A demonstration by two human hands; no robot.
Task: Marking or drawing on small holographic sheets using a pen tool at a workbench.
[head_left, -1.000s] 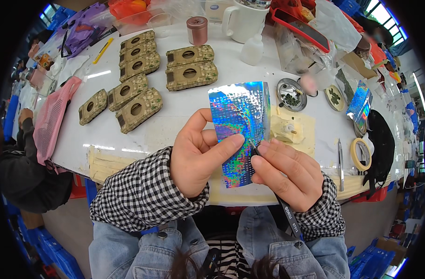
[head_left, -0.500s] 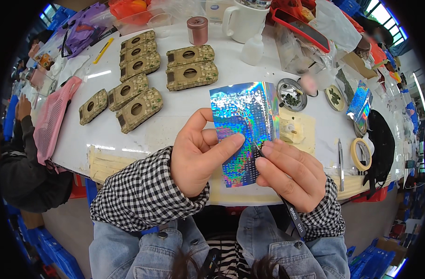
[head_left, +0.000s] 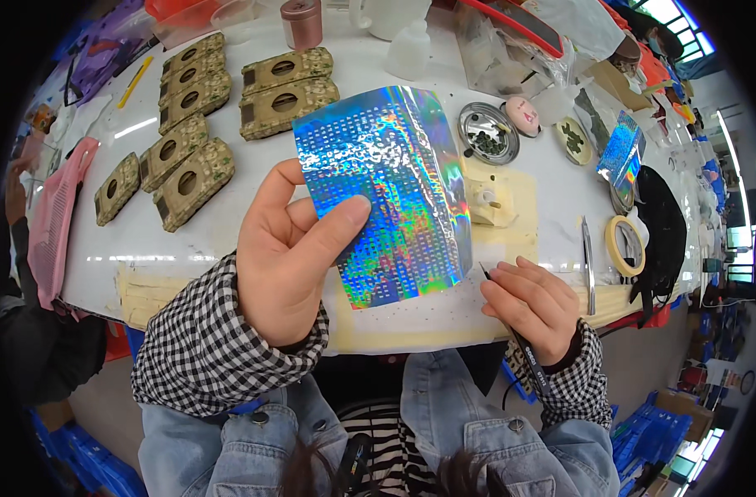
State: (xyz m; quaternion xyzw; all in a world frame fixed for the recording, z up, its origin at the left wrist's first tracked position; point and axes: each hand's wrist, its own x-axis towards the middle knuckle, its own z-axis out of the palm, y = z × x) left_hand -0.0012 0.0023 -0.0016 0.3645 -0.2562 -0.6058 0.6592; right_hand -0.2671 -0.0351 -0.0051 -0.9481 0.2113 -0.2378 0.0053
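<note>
1. Head view: the left hand (head_left: 291,248) grasps a shiny blue, rainbow-reflecting sheet (head_left: 394,215) dotted with rows of small pale marks, thumb on its face, fingers behind, above the white desk (head_left: 105,257).
2. The right hand (head_left: 534,311) pinches slim black tweezers (head_left: 525,349); their tip sits just beside the sheet's lower right edge. Whether it carries anything, I cannot tell.
3. The sheet looks very light, thin and flexible, probably slick and easily creased; its edges seem the best hold, off the marks.
4. Its long axis runs away from the body, far end leaning left; the marked face is toward the camera and the right side bends along a fold.
5. Beyond the left hand stand camouflage-patterned hull-shaped models (head_left: 288,103); beyond the right hand lies a round metal dish (head_left: 500,152) holding dark green bits.
</note>
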